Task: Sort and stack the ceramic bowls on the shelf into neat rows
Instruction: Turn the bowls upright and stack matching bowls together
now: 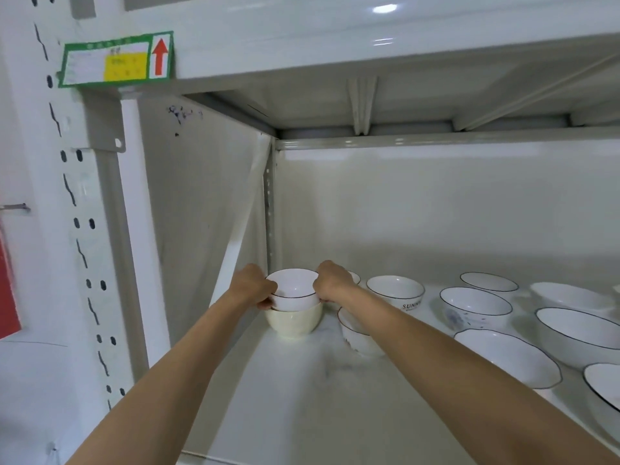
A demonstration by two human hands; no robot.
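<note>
White metal shelf (302, 397) carries the bowls. At its far left corner the left hand (251, 285) and right hand (332, 281) grip a white bowl with a thin dark rim (293, 290), nested in a cream bowl (293, 322). More white bowls (476, 307) stand scattered rightward.

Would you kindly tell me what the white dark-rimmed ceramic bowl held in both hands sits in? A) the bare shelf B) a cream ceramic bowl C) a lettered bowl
B: the white dark-rimmed bowl, gripped by left hand and right hand, nests in the cream ceramic bowl.
</note>
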